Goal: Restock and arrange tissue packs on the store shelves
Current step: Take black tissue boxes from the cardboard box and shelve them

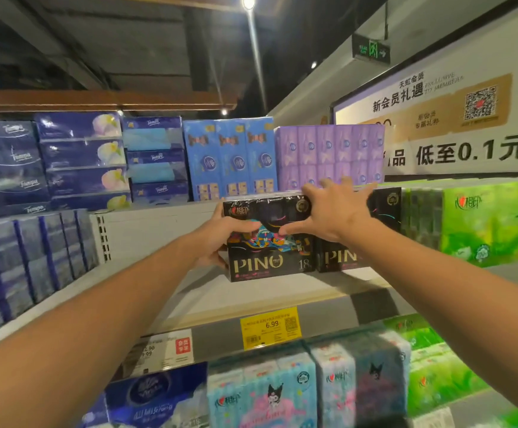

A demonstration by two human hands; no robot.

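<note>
The black pack (270, 239) stands on the middle shelf (251, 291) at the centre of the view, its right side touching a second black pack (359, 236) at 3 o'clock, with green packs (483, 220) beyond that. A bare stretch of shelf lies at 9 o'clock of it, and purple packs (328, 156) sit on the shelf above at 12 o'clock. Wrapped in glossy film, the pack is probably light and a little soft, so it should give under a squeeze and may slide in the wrapper; holding it by opposite faces rather than by the film looks safest. The left hand (217, 239) grips the pack's left edge, thumb across the front face and fingers (220, 261) curled around the side toward the back. The right hand (334, 211) is spread wide, fingers straight and fanned over the top edge where the two black packs meet, thumb pressed against the front face; it presses rather than clasps. A yellow price tag (270, 327) hangs on the shelf edge at 6 o'clock.
</note>
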